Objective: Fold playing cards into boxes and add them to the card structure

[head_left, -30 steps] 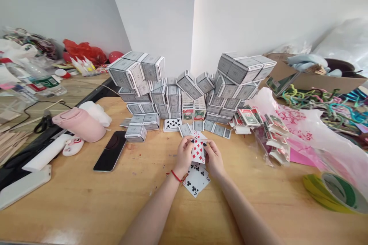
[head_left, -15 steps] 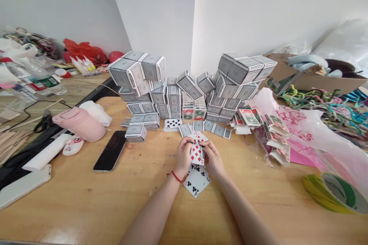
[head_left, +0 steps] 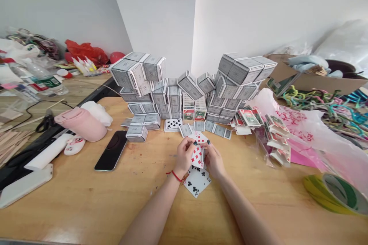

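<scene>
Both forearms reach forward from the near edge of the table (head_left: 138,206), angled inward so that the hands almost meet. The left hand (head_left: 184,156), above a red bracelet (head_left: 176,176), is nearly closed, thumb and fingers pinching the upper left of a diamond card (head_left: 197,156). The right hand (head_left: 215,160) curls in at the card's upper right edge, fingers bunched; whether it grips there I cannot tell. The card is between both hands, just beyond the loose club cards (head_left: 196,186) and before the folded card blocks (head_left: 136,133).
</scene>
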The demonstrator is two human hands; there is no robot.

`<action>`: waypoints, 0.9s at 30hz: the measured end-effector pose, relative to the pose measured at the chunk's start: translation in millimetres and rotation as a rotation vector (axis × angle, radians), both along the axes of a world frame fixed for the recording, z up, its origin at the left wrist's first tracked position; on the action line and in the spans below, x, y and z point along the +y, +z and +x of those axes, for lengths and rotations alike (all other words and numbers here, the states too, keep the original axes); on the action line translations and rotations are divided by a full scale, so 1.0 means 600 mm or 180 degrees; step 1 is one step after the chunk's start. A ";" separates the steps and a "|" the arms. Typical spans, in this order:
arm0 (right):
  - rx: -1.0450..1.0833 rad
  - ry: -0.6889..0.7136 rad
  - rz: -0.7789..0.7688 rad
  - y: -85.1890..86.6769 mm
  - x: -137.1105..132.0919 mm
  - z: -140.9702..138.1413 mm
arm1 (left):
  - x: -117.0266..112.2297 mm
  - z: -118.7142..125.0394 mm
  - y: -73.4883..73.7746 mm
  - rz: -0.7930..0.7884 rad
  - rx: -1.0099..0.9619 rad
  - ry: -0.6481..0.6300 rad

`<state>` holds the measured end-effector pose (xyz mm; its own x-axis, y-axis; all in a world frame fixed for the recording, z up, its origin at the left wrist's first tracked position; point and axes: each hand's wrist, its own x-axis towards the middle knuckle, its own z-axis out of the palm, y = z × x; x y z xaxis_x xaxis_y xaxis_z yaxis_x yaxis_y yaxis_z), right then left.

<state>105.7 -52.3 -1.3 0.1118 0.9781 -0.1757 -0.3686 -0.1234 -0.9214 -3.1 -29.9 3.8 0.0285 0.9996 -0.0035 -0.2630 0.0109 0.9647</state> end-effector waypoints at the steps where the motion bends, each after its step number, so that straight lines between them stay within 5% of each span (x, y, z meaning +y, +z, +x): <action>1: 0.0073 -0.0027 -0.0080 -0.001 0.001 0.000 | -0.001 -0.001 0.001 0.0063 0.0025 -0.0041; 10: 0.0795 0.0751 -0.0352 -0.006 0.009 0.025 | 0.003 -0.012 0.024 0.0454 0.0476 -0.0121; 20: 0.0101 0.0245 -0.0052 -0.016 0.009 0.019 | 0.004 -0.012 0.006 0.0525 0.0882 -0.0325; 27: 0.0133 0.0262 0.0064 -0.017 0.005 0.009 | -0.005 0.005 -0.002 0.0366 0.1133 -0.0073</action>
<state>110.9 -49.0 -11.6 0.0239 0.9870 -0.1589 -0.3961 -0.1366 -0.9080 -0.3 -32.7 2.5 0.0682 0.9931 0.0949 0.0882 -0.1008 0.9910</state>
